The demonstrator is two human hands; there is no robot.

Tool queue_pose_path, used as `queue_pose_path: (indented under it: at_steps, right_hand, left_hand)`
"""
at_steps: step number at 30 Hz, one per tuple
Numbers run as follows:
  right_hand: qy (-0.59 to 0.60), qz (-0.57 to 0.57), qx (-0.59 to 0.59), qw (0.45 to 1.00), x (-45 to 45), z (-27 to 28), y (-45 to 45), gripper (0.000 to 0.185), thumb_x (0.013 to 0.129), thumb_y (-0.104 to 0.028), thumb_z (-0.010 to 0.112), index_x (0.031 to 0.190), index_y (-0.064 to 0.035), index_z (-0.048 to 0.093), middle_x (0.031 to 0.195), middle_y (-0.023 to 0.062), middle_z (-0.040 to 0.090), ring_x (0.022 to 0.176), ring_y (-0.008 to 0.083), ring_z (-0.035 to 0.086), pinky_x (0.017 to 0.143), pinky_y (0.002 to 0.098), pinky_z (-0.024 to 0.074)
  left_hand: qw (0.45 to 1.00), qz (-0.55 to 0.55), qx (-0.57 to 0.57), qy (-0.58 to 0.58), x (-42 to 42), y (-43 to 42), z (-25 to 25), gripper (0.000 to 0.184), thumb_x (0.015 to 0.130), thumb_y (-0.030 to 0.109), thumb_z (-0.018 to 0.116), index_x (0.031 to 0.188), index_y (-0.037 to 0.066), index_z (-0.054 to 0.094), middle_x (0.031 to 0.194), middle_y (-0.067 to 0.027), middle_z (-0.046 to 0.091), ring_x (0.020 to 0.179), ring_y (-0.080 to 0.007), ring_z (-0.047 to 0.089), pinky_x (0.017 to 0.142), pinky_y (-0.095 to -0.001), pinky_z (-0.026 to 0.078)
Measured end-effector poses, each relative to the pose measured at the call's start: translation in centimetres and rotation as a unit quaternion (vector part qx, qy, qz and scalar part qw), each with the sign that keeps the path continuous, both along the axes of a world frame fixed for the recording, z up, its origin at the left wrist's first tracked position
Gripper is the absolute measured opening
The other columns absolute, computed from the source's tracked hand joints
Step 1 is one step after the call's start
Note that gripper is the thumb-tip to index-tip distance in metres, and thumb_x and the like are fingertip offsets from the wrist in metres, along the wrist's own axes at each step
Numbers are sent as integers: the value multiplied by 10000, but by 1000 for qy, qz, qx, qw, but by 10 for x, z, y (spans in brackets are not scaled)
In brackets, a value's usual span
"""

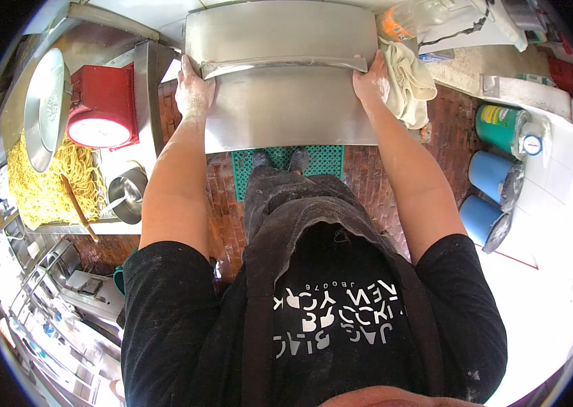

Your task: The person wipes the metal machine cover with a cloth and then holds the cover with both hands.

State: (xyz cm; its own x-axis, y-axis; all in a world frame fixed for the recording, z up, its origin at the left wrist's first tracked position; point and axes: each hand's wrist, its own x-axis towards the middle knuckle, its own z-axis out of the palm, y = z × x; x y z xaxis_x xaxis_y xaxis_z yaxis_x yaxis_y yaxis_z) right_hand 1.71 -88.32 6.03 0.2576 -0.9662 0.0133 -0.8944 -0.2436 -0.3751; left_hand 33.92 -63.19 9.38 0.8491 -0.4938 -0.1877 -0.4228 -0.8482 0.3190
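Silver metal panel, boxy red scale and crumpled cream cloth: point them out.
Silver metal panel (pixel 286 95): head view, lower face.
Boxy red scale (pixel 102 95): head view, casing.
Crumpled cream cloth (pixel 406 83): head view, middle folds.

Black T-shirt — upside-down "NEW YORK" — "JB0076".

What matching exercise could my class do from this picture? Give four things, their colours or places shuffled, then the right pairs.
Things:
1. Left hand
2. Floor mat
3. Weighing scale
4. Cloth

Colours or places:
A. Red
B. Cream, beside the right hand
C. At the left edge of the metal panel
D. Green

Pairs: 1-C, 2-D, 3-A, 4-B
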Motion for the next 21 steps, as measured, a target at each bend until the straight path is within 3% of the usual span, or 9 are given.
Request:
queue_pose_path:
  at_steps: [12,21]
  right_hand:
    - [2,-1,-12,1000,0,-4,-1,884,938,-535,667,1595,-69,304,1302,271,598,1169,430,635,971,511,534]
    - [-4,-8,-14,1000,2,-1,0,859,955,-578,616,1578,-51,348,1253,289,621,1161,443,636,971,520,531]
  left_hand:
    - [1000,5,-6,-1,0,0,-1,845,945,396,672,1631,134,253,1506,-208,490,1298,-389,598,1072,-492,511]
    - [1000,9,2,7,0,-1,-1,868,932,386,696,1637,164,240,1542,-179,465,1310,-376,593,1075,-473,520]
